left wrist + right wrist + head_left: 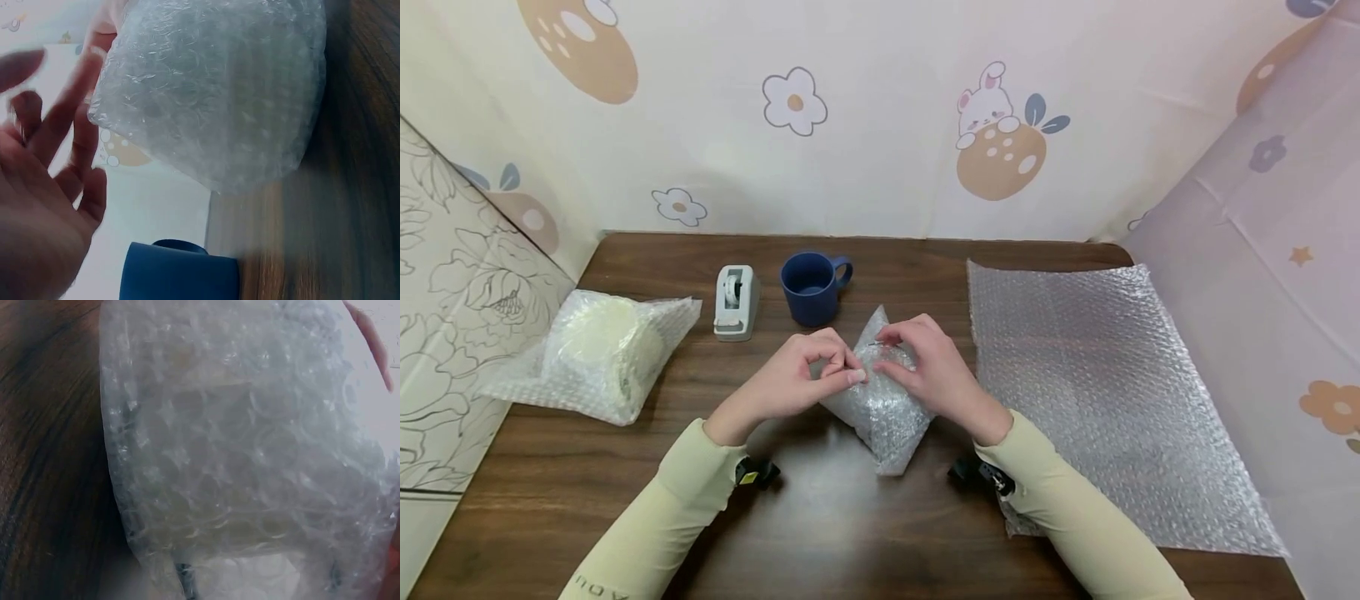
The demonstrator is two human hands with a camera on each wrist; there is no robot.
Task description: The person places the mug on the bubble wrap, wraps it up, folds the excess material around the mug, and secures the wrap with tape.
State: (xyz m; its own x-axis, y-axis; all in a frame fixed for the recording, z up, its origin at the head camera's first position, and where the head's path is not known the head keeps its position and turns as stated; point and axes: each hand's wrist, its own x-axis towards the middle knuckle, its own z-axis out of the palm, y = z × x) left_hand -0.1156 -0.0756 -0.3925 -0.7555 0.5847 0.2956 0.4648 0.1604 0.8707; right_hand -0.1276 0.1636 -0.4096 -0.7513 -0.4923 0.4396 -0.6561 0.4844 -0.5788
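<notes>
A small bundle in bubble wrap (891,417) lies on the table between the two hands, pointed wrap corners sticking out at its front and back. Through the cloudy wrap in the right wrist view, the bundle (231,444) shows a pale content. My left hand (805,375) is at the bundle's upper left, thumb and forefinger tips close together; I cannot tell whether they pinch anything. In the left wrist view the left hand's (44,194) other fingers reach toward the wrap. My right hand (936,371) arches over the bundle's top right, thumb and forefinger apart, tips at the wrap.
A blue mug (811,292) stands behind the bundle, with a white tape dispenser (735,304) to its left. Farther left sits a larger wrapped bundle (602,350) with pale yellow inside. A flat bubble-wrap sheet (1097,400) covers the table's right side. A patterned curtain (880,167) hangs behind.
</notes>
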